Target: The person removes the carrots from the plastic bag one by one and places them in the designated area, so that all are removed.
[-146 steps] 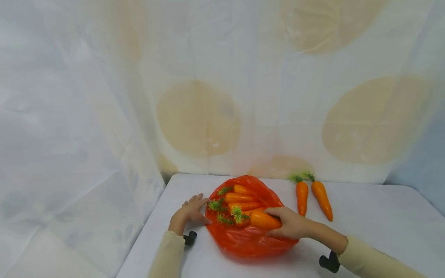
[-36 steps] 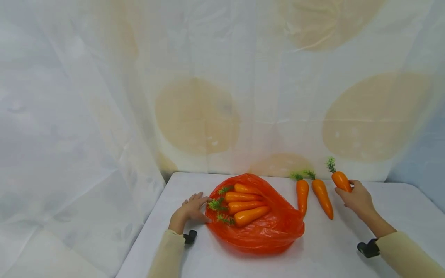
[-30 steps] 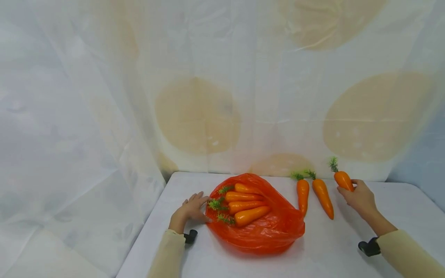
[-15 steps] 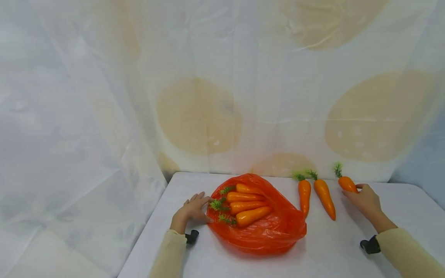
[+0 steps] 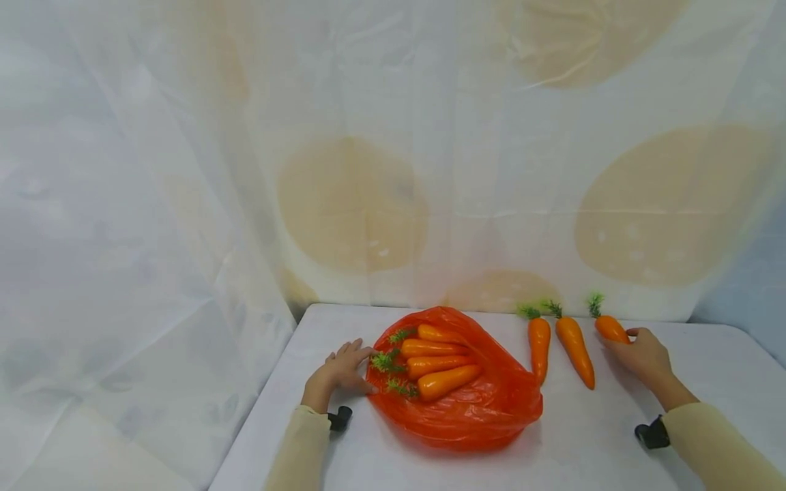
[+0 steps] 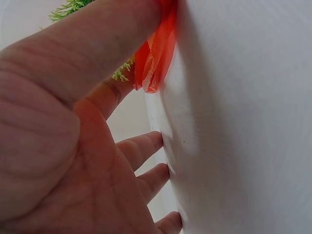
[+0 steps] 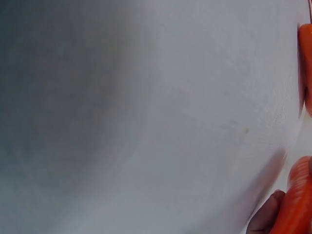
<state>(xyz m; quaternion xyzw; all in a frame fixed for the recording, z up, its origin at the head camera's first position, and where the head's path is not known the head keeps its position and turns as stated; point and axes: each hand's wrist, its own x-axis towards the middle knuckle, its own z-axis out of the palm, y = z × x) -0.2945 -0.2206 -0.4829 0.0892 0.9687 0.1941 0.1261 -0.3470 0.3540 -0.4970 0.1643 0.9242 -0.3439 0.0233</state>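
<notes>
My right hand (image 5: 643, 356) grips an orange carrot (image 5: 610, 328) by its lower part, its leafy green top pointing away from me; the carrot is low at the table's back right. The right wrist view catches the same carrot (image 7: 296, 207) between finger and thumb at the lower right corner. Spread out at the left edge of a red plastic bag (image 5: 460, 423), my left hand (image 5: 341, 369) touches the rim with thumb and index finger. Its other fingertips rest on the table in the left wrist view. Several carrots (image 5: 437, 365) lie in the bag, leafy tops toward the left hand.
Two more carrots, one upright in view (image 5: 539, 348) and one slanted (image 5: 576, 351), lie side by side between the bag and my right hand. The white table (image 5: 583, 443) ends at a pale curtain (image 5: 479, 170) with tan circles; another pale sheet (image 5: 141, 307) hangs at left.
My right hand has taken a carrot out of the bag, carried it right past the two loose carrots and lowered it toward the table. The left hand has stayed at the bag's edge.
</notes>
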